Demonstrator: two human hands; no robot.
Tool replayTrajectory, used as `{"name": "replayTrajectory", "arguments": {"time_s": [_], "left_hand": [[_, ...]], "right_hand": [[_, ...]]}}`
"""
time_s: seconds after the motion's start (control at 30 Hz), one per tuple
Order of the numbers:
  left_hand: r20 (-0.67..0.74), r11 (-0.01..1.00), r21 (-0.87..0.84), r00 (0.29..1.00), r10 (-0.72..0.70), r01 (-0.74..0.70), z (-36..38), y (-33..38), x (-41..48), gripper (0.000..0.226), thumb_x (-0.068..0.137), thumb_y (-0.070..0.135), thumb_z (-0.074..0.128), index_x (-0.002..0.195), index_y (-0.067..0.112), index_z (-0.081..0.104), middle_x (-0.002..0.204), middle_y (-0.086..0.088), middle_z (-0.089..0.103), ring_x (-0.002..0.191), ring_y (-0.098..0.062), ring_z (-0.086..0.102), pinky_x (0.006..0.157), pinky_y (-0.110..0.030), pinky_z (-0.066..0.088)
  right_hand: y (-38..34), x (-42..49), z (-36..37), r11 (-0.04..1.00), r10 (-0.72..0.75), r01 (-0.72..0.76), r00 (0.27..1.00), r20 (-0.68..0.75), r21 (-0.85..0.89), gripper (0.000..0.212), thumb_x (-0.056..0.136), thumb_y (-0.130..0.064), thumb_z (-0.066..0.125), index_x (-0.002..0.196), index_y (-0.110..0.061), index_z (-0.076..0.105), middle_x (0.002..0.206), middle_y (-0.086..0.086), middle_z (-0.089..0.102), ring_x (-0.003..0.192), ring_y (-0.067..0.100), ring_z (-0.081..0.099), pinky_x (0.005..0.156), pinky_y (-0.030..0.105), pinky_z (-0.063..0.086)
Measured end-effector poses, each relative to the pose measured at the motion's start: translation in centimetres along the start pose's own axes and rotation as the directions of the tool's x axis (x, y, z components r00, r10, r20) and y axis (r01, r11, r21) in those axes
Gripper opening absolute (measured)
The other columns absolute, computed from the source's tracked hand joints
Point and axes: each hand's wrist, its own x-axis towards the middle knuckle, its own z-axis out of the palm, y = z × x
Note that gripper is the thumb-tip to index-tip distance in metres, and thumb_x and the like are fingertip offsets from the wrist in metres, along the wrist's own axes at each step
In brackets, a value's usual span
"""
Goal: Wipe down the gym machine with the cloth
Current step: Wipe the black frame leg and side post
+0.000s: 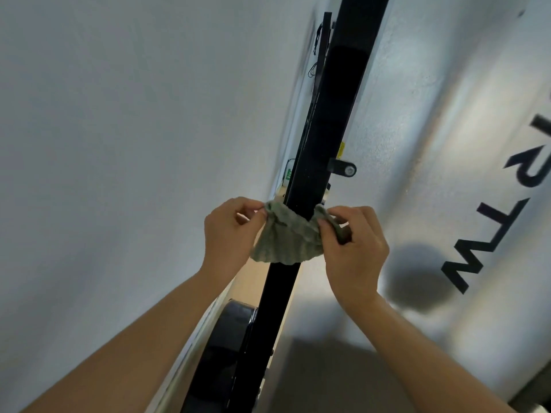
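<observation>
1. The green cloth (286,238) goes round the front of the black post (322,129) of the gym machine. Whether it goes behind the post is hidden.
2. The cloth sits right between the two hands and touches both.
3. The left hand (229,234) pinches the cloth's left end with its thumb and fingers.
4. The right hand (354,248) grips the right end, fingers curled round it.
5. The post's top and bottom are cut off.
6. Just above the right hand, a small black bracket (343,168) sticks out of the post.
7. Below the left hand is a round black part (232,329), too dark to make out.
8. Past the right hand, big black letters (504,231) on the white wall (417,84) are cut off.
</observation>
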Motion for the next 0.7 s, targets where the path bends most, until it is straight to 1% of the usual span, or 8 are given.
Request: {"name": "replayTrajectory", "arguments": {"time_s": [0.03, 0.1, 0.17, 0.23, 0.33, 0.43, 0.53, 0.7], "left_hand": [[0.006, 0.997, -0.057, 0.998, -0.056, 0.056, 0.0, 0.6, 0.2, 0.004, 0.091, 0.025, 0.076, 0.09, 0.029, 0.075, 0.078, 0.007, 0.07, 0.069, -0.015, 0.069, 0.071, -0.036, 0.062], [0.033, 0.971, -0.199, 0.992, -0.126, 0.13, 0.2, 1.8, 0.1, 0.009, 0.093, 0.019, 0.072, 0.101, 0.023, 0.071, 0.083, 0.001, 0.072, 0.068, -0.018, 0.073, 0.07, -0.035, 0.064], [0.078, 0.942, -0.305, 0.989, -0.126, 0.144, 0.5, 2.7, -0.7, 0.018, 0.097, 0.01, 0.065, 0.109, 0.023, 0.065, 0.096, 0.0, 0.073, 0.079, -0.017, 0.075, 0.072, -0.028, 0.063], [0.131, 0.953, -0.296, 0.991, -0.027, 0.066, 0.8, 2.8, -1.5, 0.028, 0.096, 0.009, 0.065, 0.115, 0.03, 0.064, 0.111, 0.009, 0.072, 0.098, -0.011, 0.071, 0.08, -0.023, 0.06], [0.23, 0.96, -0.281, 0.972, 0.053, 0.014, 1.1, 2.1, -2.0, 0.047, 0.092, 0.012, 0.071, 0.129, 0.038, 0.059, 0.126, 0.015, 0.066, 0.113, -0.003, 0.064, 0.085, -0.016, 0.055], [0.204, 0.962, -0.272, 0.977, 0.06, -0.002, 1.5, 1.7, -1.4, 0.052, 0.091, 0.007, 0.072, 0.132, 0.036, 0.06, 0.127, 0.01, 0.065, 0.113, -0.004, 0.064, 0.083, -0.014, 0.055], [0.144, 0.97, -0.238, 0.987, 0.073, -0.037, 1.9, 2.7, -0.3, 0.045, 0.091, 0.008, 0.073, 0.13, 0.029, 0.065, 0.124, 0.007, 0.064, 0.11, -0.004, 0.064, 0.085, -0.016, 0.056], [0.089, 0.95, -0.312, 0.995, 0.053, -0.022, 2.2, 5.7, 1.6, 0.046, 0.089, 0.006, 0.075, 0.121, 0.037, 0.066, 0.116, 0.013, 0.071, 0.104, -0.003, 0.068, 0.082, -0.016, 0.056]], "right_hand": [[-0.2, 0.2, 0.0, 1.0, -0.023, 0.023, 1.0, -0.014, 0.005, 0.011, 0.082, 0.0, 0.079, 0.088, -0.002, 0.07, 0.088, 0.007, 0.061, 0.073, 0.006, 0.051, 0.063, 0.011, 0.047], [-0.6, 0.1, 0.3, 0.996, -0.089, 0.089, 0.996, 0.0, -0.002, 0.012, 0.082, 0.008, 0.075, 0.088, 0.0, 0.069, 0.092, 0.01, 0.058, 0.078, 0.012, 0.053, 0.061, 0.021, 0.052], [-0.5, -0.4, 0.5, 0.983, -0.173, 0.175, 0.984, 0.049, -0.052, 0.009, 0.086, 0.007, 0.068, 0.091, 0.001, 0.072, 0.097, 0.012, 0.06, 0.084, 0.015, 0.054, 0.069, 0.015, 0.049], [-0.4, -0.8, 0.7, 0.972, -0.215, 0.223, 0.971, 0.101, -0.076, 0.016, 0.095, -0.006, 0.062, 0.103, 0.001, 0.074, 0.108, 0.013, 0.064, 0.094, 0.018, 0.058, 0.085, 0.01, 0.046], [0.1, -1.2, 0.9, 0.932, -0.303, 0.332, 0.934, 0.19, -0.146, 0.027, 0.097, -0.012, 0.063, 0.119, 0.001, 0.071, 0.124, 0.02, 0.064, 0.105, 0.029, 0.059, 0.094, 0.027, 0.05], [0.6, -0.2, 1.1, 0.862, -0.373, 0.426, 0.9, 0.226, -0.274, 0.032, 0.096, -0.017, 0.062, 0.124, -0.003, 0.069, 0.128, 0.022, 0.059, 0.103, 0.034, 0.056, 0.086, 0.041, 0.051], [0.3, 2.0, 0.8, 0.786, -0.417, 0.462, 0.887, 0.199, -0.412, 0.031, 0.093, -0.025, 0.066, 0.121, -0.011, 0.072, 0.122, 0.01, 0.05, 0.097, 0.029, 0.046, 0.076, 0.04, 0.036], [-0.4, 6.2, 0.2, 0.67, -0.583, 0.559, 0.804, 0.12, -0.49, 0.016, 0.094, -0.025, 0.073, 0.101, -0.011, 0.078, 0.088, 0.004, 0.067, 0.083, 0.023, 0.046, 0.069, 0.039, 0.035]]}}
